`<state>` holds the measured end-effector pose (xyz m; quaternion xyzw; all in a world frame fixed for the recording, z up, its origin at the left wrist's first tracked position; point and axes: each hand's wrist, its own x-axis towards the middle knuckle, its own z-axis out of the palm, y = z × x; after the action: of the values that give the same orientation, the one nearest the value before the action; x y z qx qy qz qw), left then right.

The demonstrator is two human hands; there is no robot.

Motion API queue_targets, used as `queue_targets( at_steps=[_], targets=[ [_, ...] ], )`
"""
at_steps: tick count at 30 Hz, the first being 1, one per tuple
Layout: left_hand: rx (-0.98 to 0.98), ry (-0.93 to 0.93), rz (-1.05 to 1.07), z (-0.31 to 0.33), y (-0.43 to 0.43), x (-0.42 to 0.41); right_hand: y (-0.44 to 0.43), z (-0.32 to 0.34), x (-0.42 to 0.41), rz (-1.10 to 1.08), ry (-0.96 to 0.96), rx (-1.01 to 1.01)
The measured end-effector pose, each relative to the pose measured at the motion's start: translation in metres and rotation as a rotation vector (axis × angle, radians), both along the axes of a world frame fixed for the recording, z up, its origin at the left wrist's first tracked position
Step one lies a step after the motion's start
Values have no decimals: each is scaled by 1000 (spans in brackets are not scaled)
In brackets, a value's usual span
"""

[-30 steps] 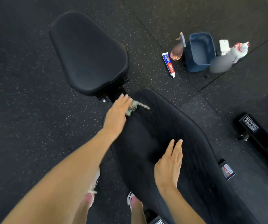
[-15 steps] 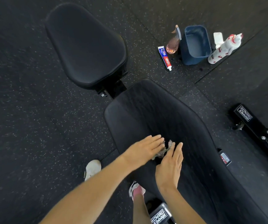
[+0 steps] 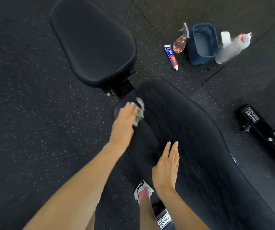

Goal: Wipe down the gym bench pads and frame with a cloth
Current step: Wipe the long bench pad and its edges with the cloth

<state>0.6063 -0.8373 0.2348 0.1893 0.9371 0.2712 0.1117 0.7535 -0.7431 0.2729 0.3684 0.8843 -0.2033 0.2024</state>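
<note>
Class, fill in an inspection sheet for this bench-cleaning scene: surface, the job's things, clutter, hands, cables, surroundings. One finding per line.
Surface: long back pad, dark and textured, nothing lying on it but the cloth and the hands.
Job's things: cloth under the left hand, blurred, at the pad's top corner; seat pad untouched.
Clutter: toothpaste tube, pink bottle, blue bin and white spray bottle grouped on the floor.
Hands: left hand pressing the cloth; right hand flat, empty.
Cables: nothing seen.
Surroundings: speckled rubber floor; black frame foot.
</note>
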Motion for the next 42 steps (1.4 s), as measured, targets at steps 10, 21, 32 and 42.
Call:
queue_targets(
  at_steps=[10, 21, 32, 42],
  targets=[
    [20, 65, -234, -5, -40, -37, -5, -2, -6, -14, -25, 39],
    [97, 37, -351, -5, -20, 56, -35, 0, 20, -252, -14, 31],
    [-173, 233, -418, 23, -5, -12, -69, 9, 69, -457, -47, -13],
    [-26, 227, -679, 5, 37, 152, -51, -2, 129, -543, -43, 8]
  ],
)
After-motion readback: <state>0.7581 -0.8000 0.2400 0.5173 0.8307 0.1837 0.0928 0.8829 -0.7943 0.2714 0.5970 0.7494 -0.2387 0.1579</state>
